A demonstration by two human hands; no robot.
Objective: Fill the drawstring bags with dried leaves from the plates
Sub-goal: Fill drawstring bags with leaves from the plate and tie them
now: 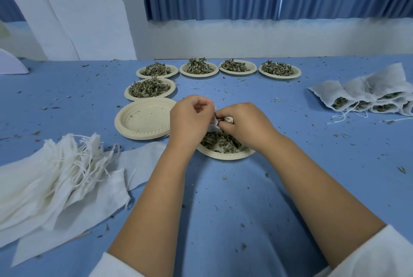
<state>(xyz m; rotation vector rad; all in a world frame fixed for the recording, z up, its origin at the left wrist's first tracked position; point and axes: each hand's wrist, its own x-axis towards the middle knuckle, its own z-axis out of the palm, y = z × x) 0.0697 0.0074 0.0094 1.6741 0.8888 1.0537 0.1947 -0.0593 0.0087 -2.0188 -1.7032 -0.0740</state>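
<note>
1. The left hand (192, 118) has its grip pinching the mouth of a white bag (212, 125), above the plate (225, 155) at mid-desk.
2. The right hand (243, 124) has its grip pinching dried leaves (220, 141) at the bag's mouth.
3. Empty bags (55, 176) crowd the left edge, and filled bags (362, 97) lie at the right edge.
4. Full plates (199, 68) line the far edge. Bare desk (290, 142) lies right of the hands.

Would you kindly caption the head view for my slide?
Left hand and right hand fill a white bag with dried leaves over a plate.
</note>
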